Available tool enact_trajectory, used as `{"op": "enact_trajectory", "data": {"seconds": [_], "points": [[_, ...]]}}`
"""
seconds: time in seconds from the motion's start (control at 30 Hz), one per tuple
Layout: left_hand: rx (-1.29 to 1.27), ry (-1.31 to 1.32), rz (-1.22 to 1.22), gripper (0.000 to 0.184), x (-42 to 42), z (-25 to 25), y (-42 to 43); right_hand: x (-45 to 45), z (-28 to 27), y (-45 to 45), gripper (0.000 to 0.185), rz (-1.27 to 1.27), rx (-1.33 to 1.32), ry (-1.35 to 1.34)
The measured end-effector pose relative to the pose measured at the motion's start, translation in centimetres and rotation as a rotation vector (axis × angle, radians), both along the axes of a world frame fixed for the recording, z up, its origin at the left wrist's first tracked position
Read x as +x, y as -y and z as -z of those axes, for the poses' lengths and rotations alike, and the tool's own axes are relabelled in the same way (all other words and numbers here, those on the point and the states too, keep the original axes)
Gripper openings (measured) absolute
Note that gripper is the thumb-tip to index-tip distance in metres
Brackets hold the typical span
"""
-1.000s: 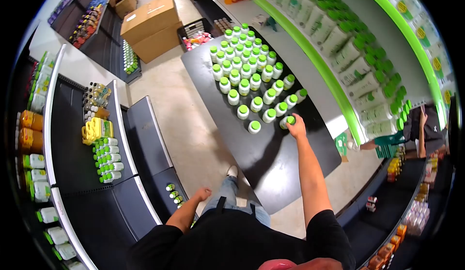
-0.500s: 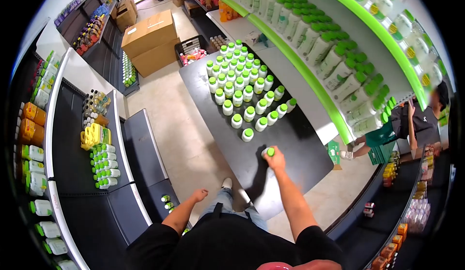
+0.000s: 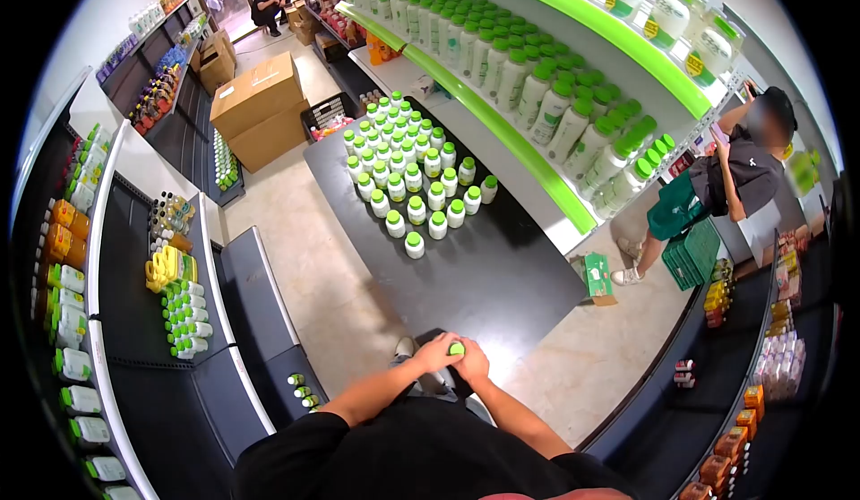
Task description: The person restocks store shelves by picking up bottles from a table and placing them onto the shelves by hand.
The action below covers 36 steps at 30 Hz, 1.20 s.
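Close to my body, at the near edge of the table, my left hand (image 3: 437, 353) and my right hand (image 3: 471, 366) meet around one small bottle. Only its green cap (image 3: 457, 349) shows between the fingers; the white body is mostly covered by them. Farther up the dark table (image 3: 484, 276) stands a packed group of white bottles with green caps, all upright. The nearest of that group is a single bottle (image 3: 415, 246) at its front point.
A shelf (image 3: 502, 97) of tall green-capped bottles overhangs the table's right side. Cardboard boxes (image 3: 260, 110) sit beyond its left side, and a black crate (image 3: 330, 110) at its far end. Dark shelving (image 3: 143, 276) lines the left. A person (image 3: 735, 173) stands at right, another (image 3: 269, 7) crouches far back.
My right hand has drawn the bottle from over the table back toward my body. My left hand has come across from the left and joined it on the bottle. The view has shifted.
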State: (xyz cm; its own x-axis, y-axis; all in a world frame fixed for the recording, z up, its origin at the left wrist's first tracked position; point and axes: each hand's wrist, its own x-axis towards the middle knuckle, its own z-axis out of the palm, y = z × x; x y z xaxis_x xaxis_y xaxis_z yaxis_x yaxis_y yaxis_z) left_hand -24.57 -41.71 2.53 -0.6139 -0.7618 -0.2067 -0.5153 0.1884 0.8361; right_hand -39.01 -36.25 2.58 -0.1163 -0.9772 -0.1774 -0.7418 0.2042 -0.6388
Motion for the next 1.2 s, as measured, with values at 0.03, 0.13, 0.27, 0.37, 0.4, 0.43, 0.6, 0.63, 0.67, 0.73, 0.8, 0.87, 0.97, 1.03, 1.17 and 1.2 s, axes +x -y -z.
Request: {"op": "enact_trajectory", "data": {"seconds": [0.03, 0.13, 0.27, 0.37, 0.4, 0.43, 0.6, 0.63, 0.67, 0.73, 0.8, 0.87, 0.97, 1.03, 1.17, 1.2], "points": [[0.043, 0.106, -0.011, 0.054, -0.7, -0.5, -0.9, -0.4, 0.3, -0.7, 0.045, -0.014, 0.014, 0.003], [-0.090, 0.200, 0.001, 0.050, -1.6, -1.0, -3.0, -1.7, 1.2, -2.3, 0.047, -0.048, 0.015, 0.049], [-0.230, 0.309, 0.045, 0.043, -1.8, -2.0, -4.7, -2.5, 1.1, -3.0, 0.047, -0.185, -0.005, -0.013], [-0.365, 0.366, 0.054, 0.038, -1.7, -2.5, -5.5, -2.7, 1.8, -2.6, 0.044, -0.282, -0.042, -0.063], [-0.438, 0.379, 0.060, 0.037, -1.6, -2.5, -5.7, -2.5, 1.7, -2.5, 0.042, -0.288, -0.047, -0.078], [-0.512, 0.392, 0.063, 0.036, -1.4, -2.6, -5.7, -2.3, 1.6, -2.5, 0.042, -0.302, -0.038, -0.088], [-0.574, 0.428, 0.114, 0.031, 1.8, -2.2, -4.5, 0.7, -1.0, -1.0, 0.045, -0.410, 0.021, -0.174], [-0.592, 0.419, 0.121, 0.032, 3.0, -2.3, -4.2, 1.5, -1.1, -0.8, 0.046, -0.434, 0.034, -0.190], [-0.531, 0.445, 0.133, 0.034, 4.1, -2.3, -3.8, 2.6, -1.1, -0.4, 0.050, -0.450, 0.067, -0.202], [-0.350, 0.481, 0.158, 0.042, 6.7, -3.6, -3.5, 4.8, -2.2, 0.6, 0.052, -0.531, 0.110, -0.180], [-0.249, 0.455, 0.183, 0.046, 9.8, -3.4, -3.1, 7.2, -2.9, 1.0, 0.054, -0.600, 0.166, -0.156], [-0.067, 0.459, 0.201, 0.051, 13.1, -4.1, -3.0, 9.8, -2.5, 1.7, 0.054, -0.687, 0.230, -0.143], [-0.020, 0.341, 0.106, 0.051, 18.1, -2.5, -4.3, 13.9, -1.2, 2.1, 0.052, -0.845, 0.280, -0.117], [0.038, 0.229, 0.026, 0.046, 21.4, 0.1, -5.4, 16.6, 1.2, 2.6, 0.052, -0.976, 0.263, -0.151], [0.081, 0.137, -0.138, 0.047, 27.9, 3.2, -6.9, 22.8, 2.9, 3.7, 0.058, -1.085, 0.222, 0.011], [0.101, 0.138, -0.178, 0.050, 29.5, 3.7, -6.8, 24.4, 3.2, 4.5, 0.060, -1.118, 0.202, 0.022]]}}
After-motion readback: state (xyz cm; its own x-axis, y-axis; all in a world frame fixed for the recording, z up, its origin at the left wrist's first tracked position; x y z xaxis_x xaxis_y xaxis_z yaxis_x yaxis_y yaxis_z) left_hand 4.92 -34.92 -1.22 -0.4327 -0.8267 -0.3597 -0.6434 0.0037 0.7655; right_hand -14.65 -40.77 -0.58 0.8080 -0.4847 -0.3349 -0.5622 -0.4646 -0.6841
